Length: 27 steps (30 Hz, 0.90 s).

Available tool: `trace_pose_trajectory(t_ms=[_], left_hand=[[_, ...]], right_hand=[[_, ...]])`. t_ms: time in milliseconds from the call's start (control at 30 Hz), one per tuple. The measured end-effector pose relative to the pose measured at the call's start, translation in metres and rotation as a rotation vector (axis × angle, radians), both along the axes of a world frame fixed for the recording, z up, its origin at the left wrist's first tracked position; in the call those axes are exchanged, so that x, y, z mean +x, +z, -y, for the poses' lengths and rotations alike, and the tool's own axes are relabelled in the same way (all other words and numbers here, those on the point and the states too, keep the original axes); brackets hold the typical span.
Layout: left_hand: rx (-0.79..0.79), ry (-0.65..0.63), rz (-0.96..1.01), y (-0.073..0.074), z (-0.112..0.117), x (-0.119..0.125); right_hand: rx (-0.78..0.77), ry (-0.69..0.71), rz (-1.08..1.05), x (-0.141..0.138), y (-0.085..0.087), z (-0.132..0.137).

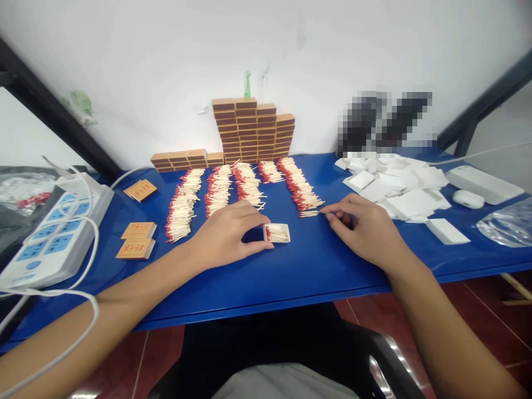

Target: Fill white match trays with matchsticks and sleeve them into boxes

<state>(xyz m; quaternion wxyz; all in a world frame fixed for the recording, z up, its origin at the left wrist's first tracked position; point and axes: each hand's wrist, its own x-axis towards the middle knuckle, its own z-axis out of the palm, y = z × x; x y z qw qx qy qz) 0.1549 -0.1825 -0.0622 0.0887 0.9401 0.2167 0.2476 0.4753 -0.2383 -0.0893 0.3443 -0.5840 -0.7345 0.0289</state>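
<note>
My left hand [226, 233] rests on the blue table [291, 277], thumb and fingers closed round the left side of a small white matchbox tray [277, 233] that holds a few red-tipped matches. My right hand [363, 227] lies to the right of the tray, fingers curled, with the fingertips pinching at the near end of the rightmost row of matches [300, 188]. Several rows of loose matches [216, 191] lie across the table behind both hands.
Stacked brown matchboxes [252, 130] stand against the white wall. Orange box sleeves [136, 239] lie at the left, beside a white power strip [54, 233] with cables. A pile of white empty trays [394, 185] sits at the right, with a plastic bag [507, 224] beyond.
</note>
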Motion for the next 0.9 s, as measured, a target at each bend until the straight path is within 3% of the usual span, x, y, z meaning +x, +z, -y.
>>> trace_pose_trajectory(t_ms=[667,900], left_hand=[[-0.011,-0.010,-0.001,0.000,-0.001,0.000],[0.010,0.017,0.017,-0.001,-0.001,0.000]], right_hand=[[-0.138,0.091,0.041,-0.004,0.002,-0.014],[-0.083,0.103,-0.024,-0.012,0.008,-0.004]])
